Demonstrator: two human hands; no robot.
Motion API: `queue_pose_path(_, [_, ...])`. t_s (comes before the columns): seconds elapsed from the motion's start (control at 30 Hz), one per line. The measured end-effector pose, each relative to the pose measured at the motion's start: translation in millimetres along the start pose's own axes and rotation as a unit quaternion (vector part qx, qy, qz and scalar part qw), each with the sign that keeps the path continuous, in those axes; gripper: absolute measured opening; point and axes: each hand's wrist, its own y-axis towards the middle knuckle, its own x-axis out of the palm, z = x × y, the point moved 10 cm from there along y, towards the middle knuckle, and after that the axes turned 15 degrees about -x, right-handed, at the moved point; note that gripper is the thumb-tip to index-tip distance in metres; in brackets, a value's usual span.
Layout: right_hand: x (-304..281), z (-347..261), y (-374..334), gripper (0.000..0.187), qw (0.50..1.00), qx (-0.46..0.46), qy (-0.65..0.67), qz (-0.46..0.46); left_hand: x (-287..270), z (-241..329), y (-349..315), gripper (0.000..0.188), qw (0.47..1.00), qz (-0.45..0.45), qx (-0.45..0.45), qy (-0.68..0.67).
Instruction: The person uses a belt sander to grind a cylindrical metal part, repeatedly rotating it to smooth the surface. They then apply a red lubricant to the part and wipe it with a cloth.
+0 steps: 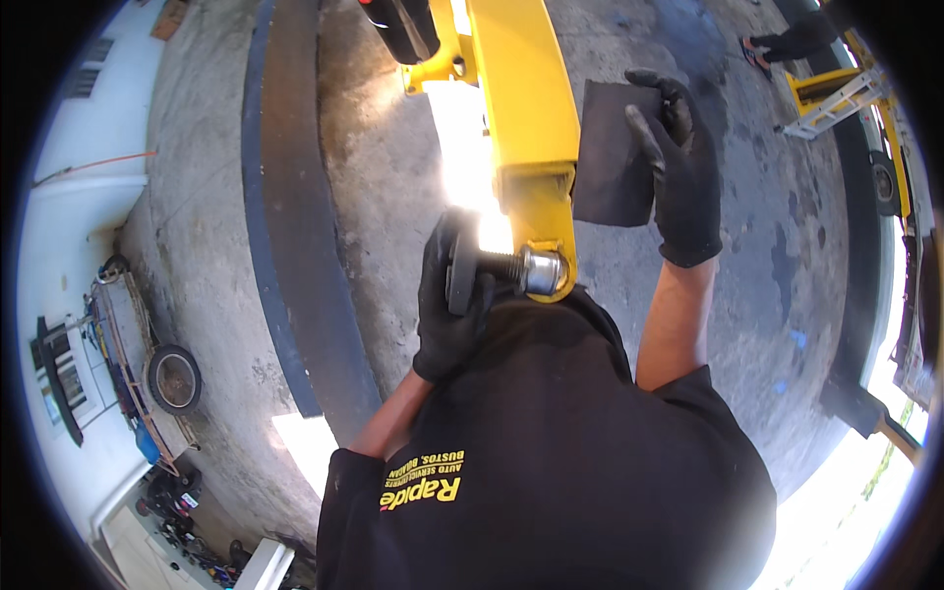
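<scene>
A yellow steel lift arm (526, 88) reaches toward me from the top of the head view. At its near end sits a silver collar (544, 271) with a dark threaded screw (501, 265) sticking out to the left. The screw ends in a round black lift pad (461, 275), and my left hand (441, 313), in a black glove, is closed around that pad. To the right of the arm, my right hand (688, 182), also gloved in black, grips a dark, flat rectangular sheet (608, 162) by its right side. What the sheet is made of, I cannot tell.
A long dark runway strip (295, 197) crosses the stained concrete floor (777, 256) on the left. Farther left stands a wheeled cart (133, 344) with a tire (175, 380). At upper right are a stepladder (836, 106) and another person's leg (796, 41).
</scene>
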Motion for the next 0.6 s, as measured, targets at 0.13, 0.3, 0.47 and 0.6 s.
queue_pose_path(0.13, [-7.1,-4.3,-36.8,0.028,0.999,0.029,-0.029,0.027,13.2,-9.2,18.8,0.078,0.989,-0.067,0.128,0.044])
queue_pose_path(0.3, [-18.2,-17.6,-96.6,0.024,0.987,0.116,-0.092,0.064,19.6,-17.3,32.0,0.086,0.965,-0.133,0.211,0.081])
queue_pose_path(0.47, [1.1,-18.0,-150.7,0.022,0.965,0.234,-0.065,0.102,19.3,-36.8,36.2,0.094,0.974,-0.151,0.15,0.074])
queue_pose_path(0.6, [38.1,-4.5,-176.9,0.017,0.95,0.283,-0.093,0.095,22.0,-34.3,37.3,0.094,0.975,-0.163,0.151,0.022])
